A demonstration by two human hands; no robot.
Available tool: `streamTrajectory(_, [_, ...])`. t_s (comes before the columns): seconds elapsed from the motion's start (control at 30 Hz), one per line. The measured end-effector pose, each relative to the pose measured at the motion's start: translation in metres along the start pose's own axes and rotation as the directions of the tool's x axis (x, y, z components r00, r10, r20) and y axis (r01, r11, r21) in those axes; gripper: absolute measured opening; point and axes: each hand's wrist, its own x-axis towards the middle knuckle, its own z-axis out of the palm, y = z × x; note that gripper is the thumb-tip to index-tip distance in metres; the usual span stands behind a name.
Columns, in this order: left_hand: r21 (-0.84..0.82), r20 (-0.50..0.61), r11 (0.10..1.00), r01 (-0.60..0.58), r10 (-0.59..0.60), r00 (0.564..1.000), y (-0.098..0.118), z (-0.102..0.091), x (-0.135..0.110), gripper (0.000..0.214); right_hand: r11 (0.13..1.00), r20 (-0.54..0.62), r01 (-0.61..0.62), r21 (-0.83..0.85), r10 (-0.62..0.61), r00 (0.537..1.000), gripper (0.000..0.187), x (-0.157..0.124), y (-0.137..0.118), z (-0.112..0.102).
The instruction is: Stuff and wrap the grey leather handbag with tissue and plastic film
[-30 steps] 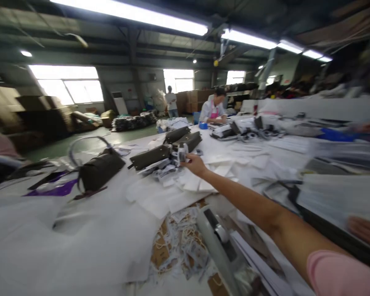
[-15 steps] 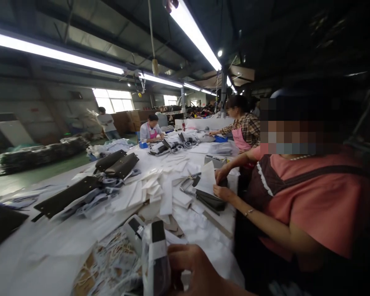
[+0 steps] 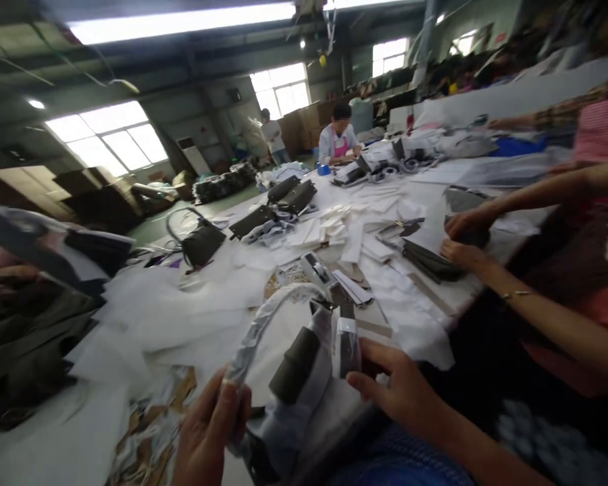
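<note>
My left hand (image 3: 215, 418) is closed round a long curved bag handle (image 3: 256, 331) wrapped in pale, shiny film. The handle arches away and comes down at the dark olive bag (image 3: 296, 364), which lies below, partly covered in white wrapping. In my right hand (image 3: 395, 378), to the right of the bag, is what looks like a tape dispenser (image 3: 345, 344), dark with a pale band across it. Thumb and fingers grip its right side. Just beyond the bag rests another similar dispenser-like thing (image 3: 314, 270).
White sheets (image 3: 182, 310) and strips (image 3: 334, 226) cover much of the table. Several olive bags (image 3: 203, 243) lie further off. Scraps (image 3: 155, 425) are heaped at front left. A co-worker's hands (image 3: 466, 239) handle a dark piece at right; another person's arm (image 3: 5, 277) shows at left.
The view has swung left and down. My left hand with the wrapped handle and the bag have come into view. My right hand still holds the tape dispenser.
</note>
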Motion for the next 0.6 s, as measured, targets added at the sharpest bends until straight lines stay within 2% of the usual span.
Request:
streamTrajectory(0.07, [-0.055,0.039,0.998,0.014,-0.012,0.999,0.010,0.000,0.000,0.052,0.999,0.064,0.032,-0.041,-0.029,0.998,0.026,-0.002,0.000,0.009])
streamTrajectory(0.13, [-0.032,0.072,0.999,-0.008,0.011,0.997,0.018,0.000,0.004,0.055,0.995,0.103,0.059,-0.078,-0.051,0.993,0.025,-0.002,-0.001,0.019])
streamTrajectory(0.23, [0.014,0.183,0.996,-0.090,0.086,0.979,0.024,-0.003,0.008,0.050,0.988,0.115,0.119,-0.100,-0.107,0.988,0.023,0.001,-0.005,0.037])
streamTrajectory(0.33, [-0.011,0.269,0.993,-0.116,0.114,0.956,0.025,-0.007,0.009,0.045,0.984,0.106,0.161,-0.071,-0.153,0.982,0.021,0.005,-0.011,0.055])
streamTrajectory(0.6, [0.052,0.235,0.972,-0.230,0.212,0.949,0.028,-0.007,0.015,0.037,0.963,0.021,0.267,-0.024,-0.267,0.964,0.022,0.017,-0.021,0.089])
